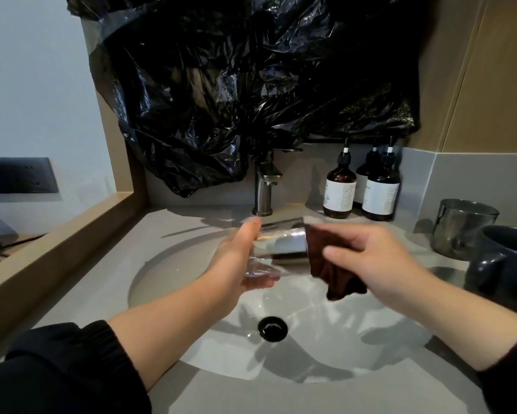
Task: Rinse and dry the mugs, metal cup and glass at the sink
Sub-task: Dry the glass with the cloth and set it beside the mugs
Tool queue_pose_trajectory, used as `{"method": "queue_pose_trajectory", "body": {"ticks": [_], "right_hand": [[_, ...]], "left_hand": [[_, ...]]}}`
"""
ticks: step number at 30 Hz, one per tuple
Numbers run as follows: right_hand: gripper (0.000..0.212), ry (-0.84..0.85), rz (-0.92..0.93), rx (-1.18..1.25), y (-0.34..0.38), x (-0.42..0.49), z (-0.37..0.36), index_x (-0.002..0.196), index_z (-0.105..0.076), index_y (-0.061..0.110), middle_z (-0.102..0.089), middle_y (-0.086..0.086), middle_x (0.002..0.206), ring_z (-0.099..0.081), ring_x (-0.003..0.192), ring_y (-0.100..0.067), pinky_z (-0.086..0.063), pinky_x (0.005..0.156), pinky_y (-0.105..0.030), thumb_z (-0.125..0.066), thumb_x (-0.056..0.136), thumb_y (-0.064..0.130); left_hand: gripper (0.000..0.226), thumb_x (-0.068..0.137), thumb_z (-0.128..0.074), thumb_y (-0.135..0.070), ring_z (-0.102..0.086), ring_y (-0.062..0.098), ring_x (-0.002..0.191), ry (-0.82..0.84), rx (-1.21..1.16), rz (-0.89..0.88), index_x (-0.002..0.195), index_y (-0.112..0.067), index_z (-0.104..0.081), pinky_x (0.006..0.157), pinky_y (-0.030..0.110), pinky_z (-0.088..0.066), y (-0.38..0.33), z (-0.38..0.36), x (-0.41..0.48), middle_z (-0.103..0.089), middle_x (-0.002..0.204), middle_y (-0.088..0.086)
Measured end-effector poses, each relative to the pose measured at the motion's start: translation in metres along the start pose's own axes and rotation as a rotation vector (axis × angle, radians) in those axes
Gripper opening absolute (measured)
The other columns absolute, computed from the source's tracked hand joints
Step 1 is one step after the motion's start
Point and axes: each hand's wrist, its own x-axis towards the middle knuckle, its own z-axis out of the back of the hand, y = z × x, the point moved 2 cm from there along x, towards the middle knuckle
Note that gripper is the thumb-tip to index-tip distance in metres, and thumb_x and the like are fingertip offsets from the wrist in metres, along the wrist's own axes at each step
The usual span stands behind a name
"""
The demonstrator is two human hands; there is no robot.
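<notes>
Black sleeve (57, 369) covers the left forearm at lower left. Left hand (236, 258) grips the glass (281, 243), thumb on top and fingers curled beneath. The glass lies on its side above the sink (340, 339), in front of the faucet (264, 186). Right hand (379, 264) pinches a brown cloth (331, 264) in curled fingers; the cloth touches the glass's right end. Metal cup (460, 228) and dark mug (505, 261) stand on the counter at far right, mug nearer the camera.

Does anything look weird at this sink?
Yes: a big crumpled black plastic bag covers the wall above the tap, hanging down to its top. Nothing looks spilled or broken. The left hand holds the glass, the right hand a cloth.
</notes>
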Motion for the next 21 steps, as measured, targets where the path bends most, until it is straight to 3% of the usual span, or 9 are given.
{"method": "queue_pose_trajectory", "body": {"ticks": [3, 5, 7, 9, 12, 14, 17, 21], "right_hand": [[0.052, 0.194, 0.036, -0.168, -0.004, -0.004, -0.015, 0.098, -0.068, 0.038, -0.068, 0.004, 0.066, -0.063, 0.055, -0.011, -0.05, 0.051, -0.022, -0.052, 0.089, -0.01], [0.052, 0.184, 0.127, -0.199, -0.007, -0.004, -0.013, 0.099, -0.071, 0.034, -0.07, -0.005, 0.078, -0.062, 0.058, -0.013, -0.053, 0.054, -0.028, -0.053, 0.087, -0.013], [0.052, 0.165, 0.368, -0.41, -0.009, -0.003, -0.011, 0.107, -0.072, 0.032, -0.069, 0.004, 0.1, -0.066, 0.084, -0.012, -0.054, 0.073, -0.026, -0.055, 0.084, -0.011], [0.053, 0.18, 0.693, -0.76, -0.011, -0.001, -0.013, 0.114, -0.069, 0.027, -0.066, 0.011, 0.111, -0.06, 0.097, -0.017, -0.051, 0.078, -0.024, -0.05, 0.081, -0.009], [0.043, 0.111, 1.035, -1.104, -0.008, -0.002, -0.009, 0.106, -0.071, 0.008, -0.068, -0.006, 0.11, -0.057, 0.098, -0.028, -0.052, 0.077, -0.034, -0.031, 0.097, -0.005], [0.034, 0.044, 1.177, -1.191, -0.005, -0.004, -0.005, 0.096, -0.073, -0.002, -0.069, -0.013, 0.109, -0.06, 0.101, -0.033, -0.052, 0.08, -0.039, -0.04, 0.101, 0.003], [0.016, 0.05, 1.29, -1.238, -0.006, -0.006, -0.002, 0.096, -0.073, -0.005, -0.068, -0.015, 0.113, -0.062, 0.106, -0.034, -0.051, 0.088, -0.039, -0.059, 0.093, 0.004], [0.022, 0.249, 1.244, -1.164, -0.01, -0.005, -0.012, 0.112, -0.068, -0.001, -0.062, -0.015, 0.125, -0.058, 0.117, -0.034, -0.048, 0.096, -0.04, -0.057, 0.095, 0.005]], "left_hand": [[0.047, 0.091, -0.051, -0.051, -0.065, 0.024, 0.058, 0.088, 0.083, 0.013, 0.113, -0.01, -0.061, 0.045, 0.024, -0.047, 0.003, -0.002, -0.004, -0.067, 0.098, 0.017], [0.044, 0.091, -0.051, -0.049, -0.064, 0.024, 0.056, 0.105, 0.075, 0.018, 0.112, -0.011, -0.061, 0.044, 0.024, -0.046, 0.003, -0.002, -0.006, -0.067, 0.088, 0.015], [0.042, 0.092, -0.051, -0.048, -0.064, 0.026, 0.056, 0.113, 0.059, 0.029, 0.11, -0.011, -0.061, 0.043, 0.024, -0.045, 0.002, -0.002, -0.007, -0.068, 0.083, 0.014], [0.044, 0.092, -0.05, -0.048, -0.063, 0.026, 0.056, 0.138, 0.061, 0.041, 0.11, -0.01, -0.062, 0.043, 0.024, -0.044, 0.001, -0.002, -0.008, -0.068, 0.08, 0.014], [0.044, 0.093, -0.048, -0.048, -0.062, 0.025, 0.053, 0.17, 0.033, 0.062, 0.105, -0.009, -0.065, 0.041, 0.021, -0.042, 0.0, -0.001, -0.007, -0.069, 0.075, 0.014], [0.044, 0.093, -0.046, -0.05, -0.062, 0.025, 0.052, 0.196, 0.01, 0.078, 0.1, -0.011, -0.066, 0.041, 0.019, -0.041, -0.001, -0.001, -0.006, -0.07, 0.075, 0.015], [0.045, 0.092, -0.047, -0.051, -0.061, 0.026, 0.05, 0.24, 0.003, 0.117, 0.1, -0.01, -0.067, 0.039, 0.019, -0.04, 0.0, -0.001, -0.007, -0.07, 0.077, 0.017], [0.046, 0.092, -0.047, -0.049, -0.06, 0.024, 0.047, 0.294, 0.082, 0.164, 0.095, -0.008, -0.067, 0.037, 0.019, -0.039, 0.004, -0.001, -0.01, -0.067, 0.065, 0.012]]}}
